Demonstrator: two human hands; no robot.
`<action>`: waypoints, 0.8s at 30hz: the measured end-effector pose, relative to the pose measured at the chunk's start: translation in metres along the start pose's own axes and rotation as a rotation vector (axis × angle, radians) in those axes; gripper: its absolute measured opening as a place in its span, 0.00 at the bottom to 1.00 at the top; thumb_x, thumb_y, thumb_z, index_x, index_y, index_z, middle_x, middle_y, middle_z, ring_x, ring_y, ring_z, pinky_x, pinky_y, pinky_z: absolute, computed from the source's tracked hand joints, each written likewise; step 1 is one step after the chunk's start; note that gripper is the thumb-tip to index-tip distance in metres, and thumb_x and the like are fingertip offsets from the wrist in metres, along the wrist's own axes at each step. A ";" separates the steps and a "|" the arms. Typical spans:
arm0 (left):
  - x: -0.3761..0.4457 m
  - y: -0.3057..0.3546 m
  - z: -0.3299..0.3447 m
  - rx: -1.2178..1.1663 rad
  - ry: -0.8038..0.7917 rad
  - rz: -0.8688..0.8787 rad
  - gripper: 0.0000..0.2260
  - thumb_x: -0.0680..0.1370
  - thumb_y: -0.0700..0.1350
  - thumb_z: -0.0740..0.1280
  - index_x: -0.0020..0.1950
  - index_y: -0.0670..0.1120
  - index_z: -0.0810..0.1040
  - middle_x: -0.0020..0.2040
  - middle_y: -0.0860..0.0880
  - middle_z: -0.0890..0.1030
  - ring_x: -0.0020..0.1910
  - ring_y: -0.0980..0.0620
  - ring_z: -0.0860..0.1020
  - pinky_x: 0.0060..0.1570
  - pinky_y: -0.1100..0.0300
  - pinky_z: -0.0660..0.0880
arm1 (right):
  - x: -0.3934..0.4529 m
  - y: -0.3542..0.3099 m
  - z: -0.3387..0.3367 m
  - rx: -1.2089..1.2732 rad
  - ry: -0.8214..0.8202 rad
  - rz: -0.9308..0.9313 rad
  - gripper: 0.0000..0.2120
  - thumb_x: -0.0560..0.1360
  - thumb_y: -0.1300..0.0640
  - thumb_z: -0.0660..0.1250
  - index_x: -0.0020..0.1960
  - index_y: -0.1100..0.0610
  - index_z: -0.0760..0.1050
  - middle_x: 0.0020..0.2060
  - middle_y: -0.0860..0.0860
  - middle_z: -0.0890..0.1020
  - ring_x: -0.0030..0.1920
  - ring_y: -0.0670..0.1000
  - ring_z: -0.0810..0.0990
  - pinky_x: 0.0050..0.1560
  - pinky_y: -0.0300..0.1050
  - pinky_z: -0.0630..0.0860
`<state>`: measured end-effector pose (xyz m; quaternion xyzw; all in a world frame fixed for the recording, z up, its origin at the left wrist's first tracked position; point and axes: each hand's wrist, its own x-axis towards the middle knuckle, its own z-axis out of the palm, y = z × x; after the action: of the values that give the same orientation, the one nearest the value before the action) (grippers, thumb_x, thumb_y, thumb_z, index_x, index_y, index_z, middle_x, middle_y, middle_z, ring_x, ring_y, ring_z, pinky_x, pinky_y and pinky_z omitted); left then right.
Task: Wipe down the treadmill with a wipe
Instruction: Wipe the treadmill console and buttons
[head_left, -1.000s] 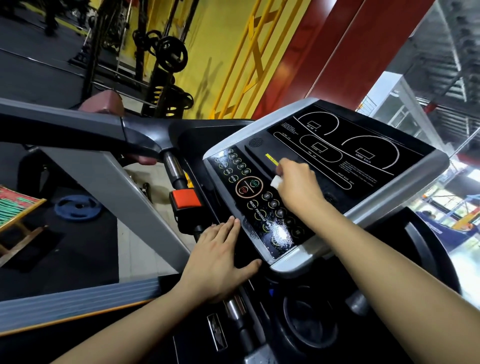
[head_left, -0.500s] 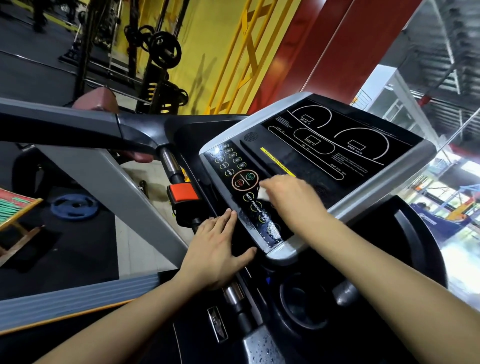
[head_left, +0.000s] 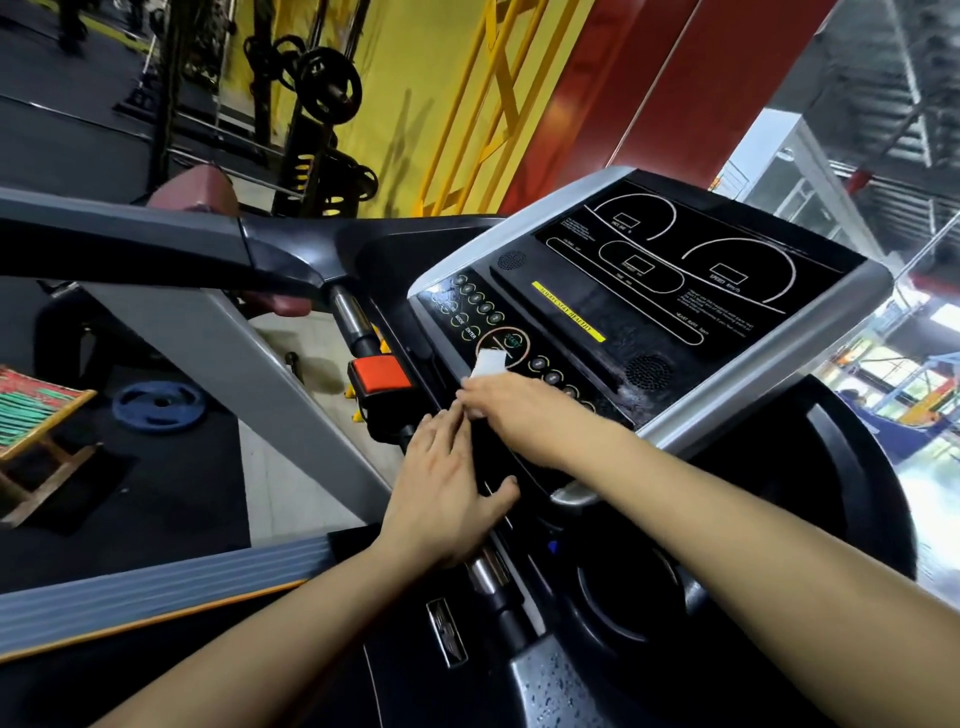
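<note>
Head cam: right hand (head_left: 511, 410) pinching white wipe (head_left: 487, 370) on treadmill console (head_left: 649, 312), button strip, over START ring. Left hand (head_left: 447, 493) at 7 o'clock of it, fingers spread flat, holding nothing. Red clip (head_left: 378, 375) at 9.

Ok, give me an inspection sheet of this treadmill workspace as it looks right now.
Surface: treadmill console, black panel with wet streaks near the lower speaker.
Job's things: white wipe over the start button ring.
Clutter: nothing seen on the console.
Grippers: right hand holds the wipe; left hand flat beside the console edge.
Cables: nothing seen.
Surroundings: orange clip on the handlebar, blue weight plate on the floor, weight rack behind.
</note>
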<state>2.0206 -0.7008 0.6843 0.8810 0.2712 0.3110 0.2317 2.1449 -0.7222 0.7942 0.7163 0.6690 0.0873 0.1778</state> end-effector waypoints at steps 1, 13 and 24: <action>0.000 0.000 0.000 -0.020 0.007 -0.004 0.48 0.70 0.70 0.45 0.83 0.43 0.55 0.83 0.43 0.54 0.82 0.49 0.49 0.74 0.64 0.29 | -0.002 0.001 0.002 0.003 -0.018 -0.034 0.22 0.83 0.62 0.57 0.76 0.53 0.69 0.77 0.50 0.67 0.76 0.51 0.66 0.74 0.47 0.64; -0.002 0.000 0.000 -0.099 -0.006 -0.063 0.42 0.73 0.62 0.43 0.83 0.40 0.54 0.84 0.43 0.51 0.82 0.47 0.50 0.74 0.64 0.33 | -0.062 -0.016 0.012 0.029 0.170 -0.169 0.18 0.74 0.60 0.62 0.60 0.59 0.83 0.63 0.55 0.82 0.63 0.54 0.82 0.61 0.45 0.78; -0.004 0.005 -0.008 -0.083 -0.040 -0.059 0.45 0.69 0.61 0.38 0.82 0.40 0.57 0.84 0.44 0.54 0.81 0.46 0.51 0.77 0.60 0.39 | -0.110 -0.015 0.020 0.053 0.194 -0.148 0.20 0.72 0.57 0.58 0.53 0.55 0.87 0.56 0.52 0.86 0.55 0.54 0.85 0.51 0.47 0.82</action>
<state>2.0136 -0.7050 0.6910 0.8683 0.2793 0.2972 0.2824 2.1288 -0.8329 0.7826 0.6576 0.7363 0.1249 0.0994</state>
